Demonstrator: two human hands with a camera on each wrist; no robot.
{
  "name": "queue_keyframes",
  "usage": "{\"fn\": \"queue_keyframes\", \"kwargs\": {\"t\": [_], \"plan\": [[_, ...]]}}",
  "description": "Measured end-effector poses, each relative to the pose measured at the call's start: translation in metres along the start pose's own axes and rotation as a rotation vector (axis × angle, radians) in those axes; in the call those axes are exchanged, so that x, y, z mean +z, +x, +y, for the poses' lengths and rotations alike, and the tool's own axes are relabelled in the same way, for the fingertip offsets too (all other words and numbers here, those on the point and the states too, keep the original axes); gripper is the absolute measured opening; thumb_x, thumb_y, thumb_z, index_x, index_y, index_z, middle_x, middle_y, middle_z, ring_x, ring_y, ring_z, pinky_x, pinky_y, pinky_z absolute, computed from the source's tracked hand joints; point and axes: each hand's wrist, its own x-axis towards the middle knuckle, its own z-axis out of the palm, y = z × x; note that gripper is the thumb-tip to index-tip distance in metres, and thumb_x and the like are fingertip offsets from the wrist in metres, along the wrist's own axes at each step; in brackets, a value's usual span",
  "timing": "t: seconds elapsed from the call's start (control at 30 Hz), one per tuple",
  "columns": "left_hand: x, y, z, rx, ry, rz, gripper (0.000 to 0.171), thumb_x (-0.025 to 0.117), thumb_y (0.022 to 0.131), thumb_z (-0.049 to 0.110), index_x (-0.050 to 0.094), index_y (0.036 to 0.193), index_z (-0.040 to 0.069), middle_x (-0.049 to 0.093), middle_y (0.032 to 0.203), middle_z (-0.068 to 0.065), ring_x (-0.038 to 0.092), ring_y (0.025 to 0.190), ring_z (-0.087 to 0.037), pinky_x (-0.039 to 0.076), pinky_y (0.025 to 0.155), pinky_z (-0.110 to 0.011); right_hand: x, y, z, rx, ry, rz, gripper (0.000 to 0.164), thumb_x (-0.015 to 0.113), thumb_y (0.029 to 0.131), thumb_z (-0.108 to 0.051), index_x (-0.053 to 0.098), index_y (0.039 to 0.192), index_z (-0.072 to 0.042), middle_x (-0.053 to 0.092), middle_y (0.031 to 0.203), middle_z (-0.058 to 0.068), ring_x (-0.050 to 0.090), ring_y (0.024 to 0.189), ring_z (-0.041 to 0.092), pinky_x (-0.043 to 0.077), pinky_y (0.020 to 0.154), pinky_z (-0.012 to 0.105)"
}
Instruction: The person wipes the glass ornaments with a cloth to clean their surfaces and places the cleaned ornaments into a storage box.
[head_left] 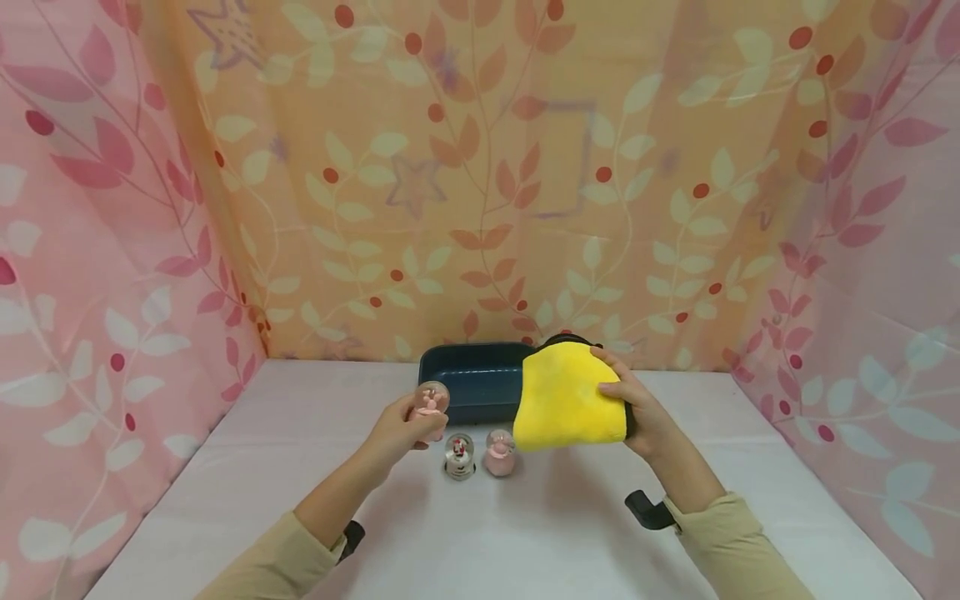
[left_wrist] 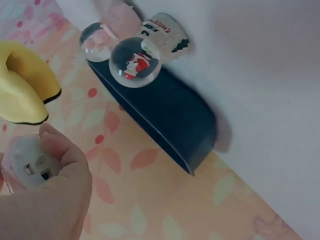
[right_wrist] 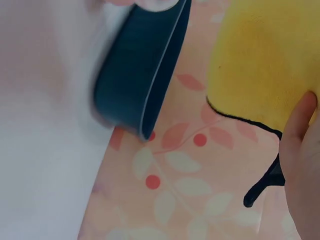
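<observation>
My left hand point(head_left: 392, 432) grips a small pink snow globe point(head_left: 431, 402), its clear dome upward. The left wrist view shows the pale underside of this snow globe point(left_wrist: 31, 162) within the fingers. A yellow cloth point(head_left: 572, 396) with a dark edging hangs from my right hand point(head_left: 639, 407), thumb and fingers pinching its right side. The right wrist view has the cloth point(right_wrist: 265, 60) spread wide, its far side hidden. Between the hands, a white snow globe with a red figure point(head_left: 460, 457) and another pink snow globe point(head_left: 500, 452) stand upright on the table.
Behind the two standing globes lies a dark blue rectangular tray point(head_left: 468, 414), its right end hidden by the cloth. The white table point(head_left: 510, 542) meets a leaf-patterned orange curtain point(head_left: 465, 250) at the back. Pink curtains point(head_left: 97, 250) flank both sides.
</observation>
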Motion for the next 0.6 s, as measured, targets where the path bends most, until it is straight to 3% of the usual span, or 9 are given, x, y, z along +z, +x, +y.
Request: {"fn": "queue_keyframes", "kwargs": {"t": [0.23, 0.4, 0.6], "plan": [[0.011, 0.002, 0.011, -0.011, 0.043, -0.019, 0.047, 0.069, 0.087, 0.026, 0.056, 0.125, 0.003, 0.06, 0.102, -0.009, 0.053, 0.081, -0.021, 0.046, 0.065, -0.029, 0.015, 0.008, 0.001, 0.009, 0.016, -0.034, 0.046, 0.035, 0.099, -0.002, 0.029, 0.14, -0.023, 0.038, 0.124, 0.006, 0.059, 0.092, 0.012, 0.053, 0.077, 0.025], [0.021, 0.001, 0.016, -0.009, 0.073, -0.051, 0.052, 0.07, 0.086, 0.029, 0.055, 0.129, 0.003, 0.062, 0.102, -0.007, 0.054, 0.085, -0.02, 0.045, 0.065, -0.028, 0.024, 0.013, 0.003, 0.01, 0.018, -0.078, 0.045, 0.035, 0.099, -0.003, 0.031, 0.139, -0.024, 0.037, 0.125, 0.007, 0.059, 0.093, 0.013, 0.053, 0.077, 0.026], [0.028, -0.001, 0.022, -0.003, 0.049, -0.095, 0.047, 0.069, 0.086, 0.026, 0.055, 0.122, 0.0, 0.061, 0.093, -0.007, 0.053, 0.078, -0.019, 0.043, 0.062, -0.027, 0.037, 0.017, 0.006, 0.015, -0.028, -0.085, 0.046, 0.038, 0.098, -0.004, 0.034, 0.139, -0.024, 0.035, 0.124, 0.009, 0.056, 0.095, 0.015, 0.052, 0.078, 0.027]]}}
